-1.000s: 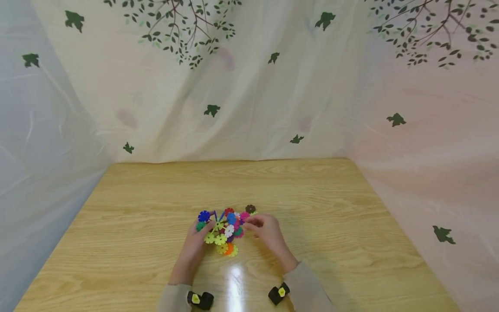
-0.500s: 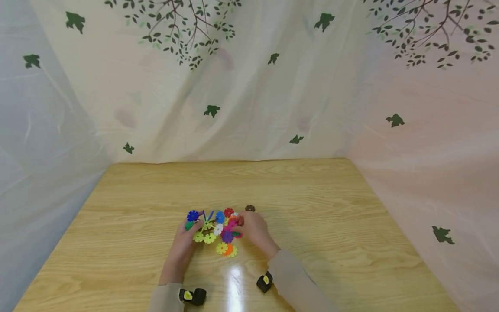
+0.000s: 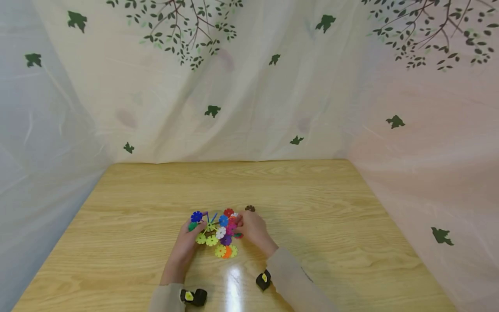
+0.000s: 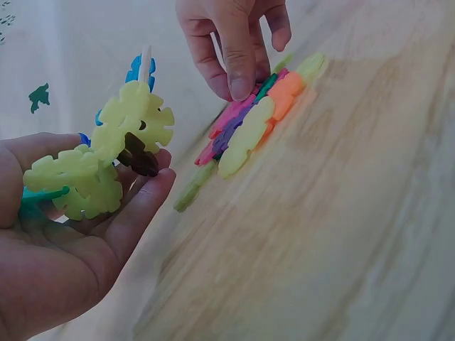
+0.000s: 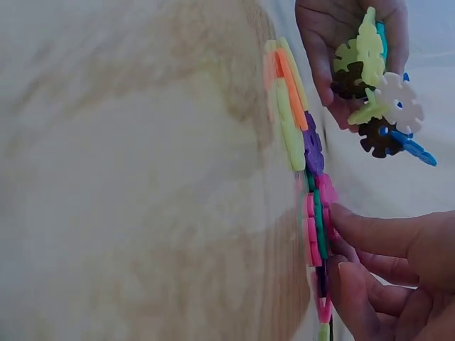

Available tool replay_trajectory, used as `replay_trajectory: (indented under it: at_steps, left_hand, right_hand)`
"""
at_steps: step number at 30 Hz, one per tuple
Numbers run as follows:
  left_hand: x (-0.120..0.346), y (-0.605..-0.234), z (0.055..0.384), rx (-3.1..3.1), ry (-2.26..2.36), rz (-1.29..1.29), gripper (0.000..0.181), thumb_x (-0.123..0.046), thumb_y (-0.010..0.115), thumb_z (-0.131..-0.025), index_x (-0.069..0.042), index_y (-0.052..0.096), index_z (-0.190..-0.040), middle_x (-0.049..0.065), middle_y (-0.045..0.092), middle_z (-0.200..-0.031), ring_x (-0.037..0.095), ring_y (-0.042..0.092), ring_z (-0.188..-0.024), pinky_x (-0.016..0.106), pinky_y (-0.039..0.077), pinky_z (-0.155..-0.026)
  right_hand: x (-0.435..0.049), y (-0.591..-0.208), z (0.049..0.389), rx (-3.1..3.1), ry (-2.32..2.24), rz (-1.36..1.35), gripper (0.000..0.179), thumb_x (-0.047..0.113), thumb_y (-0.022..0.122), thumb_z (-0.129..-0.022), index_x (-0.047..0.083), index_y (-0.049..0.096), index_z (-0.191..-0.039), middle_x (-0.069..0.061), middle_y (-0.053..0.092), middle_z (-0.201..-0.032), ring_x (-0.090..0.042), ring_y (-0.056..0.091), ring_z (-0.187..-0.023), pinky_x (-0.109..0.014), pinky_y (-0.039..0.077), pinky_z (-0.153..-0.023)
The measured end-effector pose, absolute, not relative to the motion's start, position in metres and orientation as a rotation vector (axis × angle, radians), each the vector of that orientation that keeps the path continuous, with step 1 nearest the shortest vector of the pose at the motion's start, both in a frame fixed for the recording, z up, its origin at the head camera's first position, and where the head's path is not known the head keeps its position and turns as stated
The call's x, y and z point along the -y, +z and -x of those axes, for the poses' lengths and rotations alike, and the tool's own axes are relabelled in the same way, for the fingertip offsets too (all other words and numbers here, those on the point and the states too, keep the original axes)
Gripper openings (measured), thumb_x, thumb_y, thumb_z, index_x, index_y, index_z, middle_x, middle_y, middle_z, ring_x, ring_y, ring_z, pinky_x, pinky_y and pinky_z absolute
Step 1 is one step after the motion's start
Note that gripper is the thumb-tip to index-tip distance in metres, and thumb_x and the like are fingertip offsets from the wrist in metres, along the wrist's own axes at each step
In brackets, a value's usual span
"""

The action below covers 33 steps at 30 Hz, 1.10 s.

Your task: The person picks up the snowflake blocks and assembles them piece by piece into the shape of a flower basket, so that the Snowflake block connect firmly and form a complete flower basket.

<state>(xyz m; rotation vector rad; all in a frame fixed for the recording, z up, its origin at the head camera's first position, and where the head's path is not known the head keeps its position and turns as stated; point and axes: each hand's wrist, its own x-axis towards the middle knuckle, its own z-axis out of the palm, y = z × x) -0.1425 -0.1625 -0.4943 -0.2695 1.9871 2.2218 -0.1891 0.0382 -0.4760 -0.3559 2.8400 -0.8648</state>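
Observation:
My left hand (image 3: 185,239) holds a cluster of joined interlocking plastic discs (image 4: 130,114) with notched edges, in yellow-green, blue, white, brown and green. In the left wrist view the fingers cup it from below. The right hand (image 3: 255,229) is over loose discs on the table, its fingers bent. In the right wrist view its thumb (image 5: 370,231) touches the pink discs (image 5: 313,231), beside a green disc (image 5: 320,227); whether the fingertips pinch one is unclear. Purple (image 5: 313,148), orange (image 5: 291,89) and yellow-green discs (image 5: 289,131) lie close by.
A brown disc (image 3: 250,208) lies just behind the right hand. At the back stands a red disc (image 3: 228,212). The wooden table (image 3: 331,216) reaches a pale cloth backdrop (image 3: 249,108) printed with leaves. Both wrists carry black cameras (image 3: 264,281).
The left hand has shifted left with its disc cluster, then slightly back right. My right hand has moved left onto the loose discs and barely moves in the last half second.

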Motion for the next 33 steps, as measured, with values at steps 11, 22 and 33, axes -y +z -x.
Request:
replay_trajectory:
  at_steps: [11,22,33]
  left_hand:
    - [0.161,-0.492,0.137,-1.970,2.169,0.217,0.062,-0.008,0.054,-0.095,0.002,0.025,-0.149,0.024,0.039,-0.148,0.031,0.045,-0.130,0.037,0.041,-0.111]
    - [0.151,-0.490,0.134,-2.079,2.038,0.101,0.063,-0.010,0.059,-0.093,0.006,0.029,-0.146,0.028,0.035,-0.149,0.044,0.032,-0.139,0.057,0.026,-0.117]
    - [0.147,-0.486,0.132,-2.261,1.873,0.111,0.062,-0.017,0.064,-0.092,0.008,0.037,-0.141,0.032,0.036,-0.147,0.049,0.031,-0.138,0.062,0.027,-0.115]
  right_hand:
    - [-0.061,-0.479,0.191,-2.561,-1.377,0.261,0.010,0.012,0.071,-0.086,0.004,0.072,-0.092,-0.008,0.069,-0.084,-0.009,0.056,-0.065,-0.021,0.053,-0.055]
    - [-0.056,-0.466,0.178,-2.484,-1.651,0.231,0.016,0.017,0.068,-0.091,0.004,0.072,-0.098,-0.012,0.073,-0.089,-0.011,0.066,-0.073,-0.033,0.061,-0.061]
    - [-0.056,-0.462,0.170,-2.553,-1.574,0.272,0.015,0.018,0.069,-0.090,0.007,0.074,-0.098,-0.010,0.073,-0.087,-0.026,0.070,-0.073,-0.037,0.061,-0.061]
